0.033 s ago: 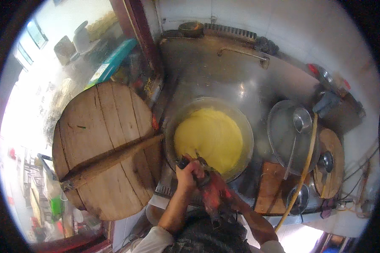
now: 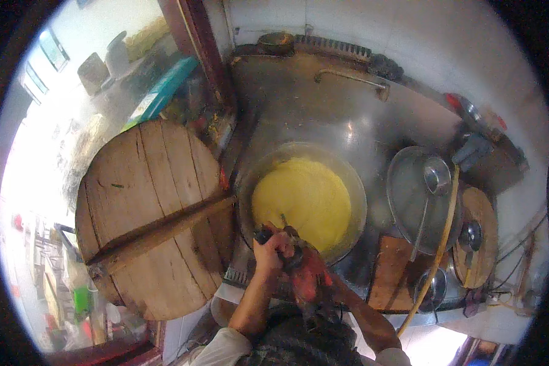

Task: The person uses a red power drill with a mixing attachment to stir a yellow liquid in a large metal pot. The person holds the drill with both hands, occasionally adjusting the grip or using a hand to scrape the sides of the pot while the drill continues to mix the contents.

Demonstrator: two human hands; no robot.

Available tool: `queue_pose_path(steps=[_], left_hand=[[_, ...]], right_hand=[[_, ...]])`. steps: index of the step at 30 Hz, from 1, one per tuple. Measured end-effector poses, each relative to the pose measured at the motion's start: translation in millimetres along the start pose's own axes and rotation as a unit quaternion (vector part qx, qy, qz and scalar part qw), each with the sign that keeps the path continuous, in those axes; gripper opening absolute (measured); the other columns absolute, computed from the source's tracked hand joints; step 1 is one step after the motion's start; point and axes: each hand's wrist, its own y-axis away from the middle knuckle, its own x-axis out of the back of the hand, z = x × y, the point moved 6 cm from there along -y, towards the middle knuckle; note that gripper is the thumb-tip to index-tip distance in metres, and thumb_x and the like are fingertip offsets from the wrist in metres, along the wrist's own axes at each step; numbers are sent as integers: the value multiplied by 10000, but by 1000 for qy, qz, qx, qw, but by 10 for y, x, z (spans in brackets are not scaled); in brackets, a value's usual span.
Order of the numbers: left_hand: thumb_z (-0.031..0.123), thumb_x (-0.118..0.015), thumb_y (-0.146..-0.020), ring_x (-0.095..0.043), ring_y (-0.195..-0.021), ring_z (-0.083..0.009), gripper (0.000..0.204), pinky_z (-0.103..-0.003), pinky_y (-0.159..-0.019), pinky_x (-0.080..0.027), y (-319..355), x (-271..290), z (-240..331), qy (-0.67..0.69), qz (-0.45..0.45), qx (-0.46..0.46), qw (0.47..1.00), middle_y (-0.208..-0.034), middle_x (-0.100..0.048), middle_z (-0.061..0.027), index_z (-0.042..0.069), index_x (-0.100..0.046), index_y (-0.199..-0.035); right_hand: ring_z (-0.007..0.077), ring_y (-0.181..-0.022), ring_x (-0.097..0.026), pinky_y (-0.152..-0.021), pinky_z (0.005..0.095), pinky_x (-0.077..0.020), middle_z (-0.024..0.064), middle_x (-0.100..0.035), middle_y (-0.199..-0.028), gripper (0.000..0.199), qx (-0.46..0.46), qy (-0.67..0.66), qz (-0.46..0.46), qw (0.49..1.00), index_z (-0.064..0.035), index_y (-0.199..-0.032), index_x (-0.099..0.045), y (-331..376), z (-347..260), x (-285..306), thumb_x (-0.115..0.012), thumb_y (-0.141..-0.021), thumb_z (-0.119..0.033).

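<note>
A red and black power drill (image 2: 308, 280) is held over the near rim of a big metal pot (image 2: 361, 204). Thick yellow mixture (image 2: 305, 195) fills much of the pot, and a thin rod (image 2: 283, 218) at the drill's front points down into it. My left hand (image 2: 271, 250) is wrapped round the drill's black side handle. From the right, my right hand (image 2: 338, 290) closes on the rear of the drill; the drill body hides most of its fingers.
Left of the pot leans a large round wooden lid (image 2: 152, 177) with a crossbar. To the right are a metal basin (image 2: 402, 210) with a ladle (image 2: 436, 177), a long wooden pole (image 2: 439, 256), a brown board (image 2: 391, 268) and a round board (image 2: 485, 213). A tap pipe (image 2: 354, 77) sits behind.
</note>
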Motion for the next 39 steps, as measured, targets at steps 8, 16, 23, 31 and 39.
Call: queue_pose_path(steps=[8,16,23,31,39], left_hand=[[16,-489,-695,-333,-390,-166,153,-313,-396,-303,-546,16,-3,39,-83,-17,996,-518,-344,-34,107,-386,-763],[82,-487,-731,-311,-398,-134,106,-311,-396,-294,-754,-102,-237,8,-104,31,994,-514,-314,4,142,-405,-762],[91,-496,-741,-322,-396,-132,117,-308,-406,-302,-611,-220,-468,28,-161,83,983,-524,-325,11,147,-397,-770],[64,-496,-716,-325,-408,-135,146,-313,-423,-319,-161,-48,-500,42,-117,139,982,-520,-305,4,131,-368,-740],[67,-488,-717,-299,-392,-115,113,-282,-408,-300,157,335,-72,107,-62,139,982,-492,-296,41,138,-401,-705]], right_hand=[[154,-943,-540,-765,332,-473,36,-534,-1118,389,46,178,32,982,-46,-1182,-473,-520,-107,430,-578,-809,-76],[183,-897,-566,-751,334,-483,58,-551,-1063,331,-74,-196,127,970,-57,-1184,-481,-394,-155,355,-519,-875,-166],[235,-959,-593,-820,354,-464,124,-616,-1027,459,15,134,166,977,-59,-1108,-557,32,-258,263,-690,-705,-234],[226,-972,-594,-852,347,-452,133,-628,-1020,550,-19,487,240,840,-32,-1106,-560,535,9,65,-739,-619,-212],[348,-1084,-509,-937,417,-403,188,-554,-1147,589,-60,472,41,879,-48,-1183,-511,701,60,-431,-670,-680,-311]])
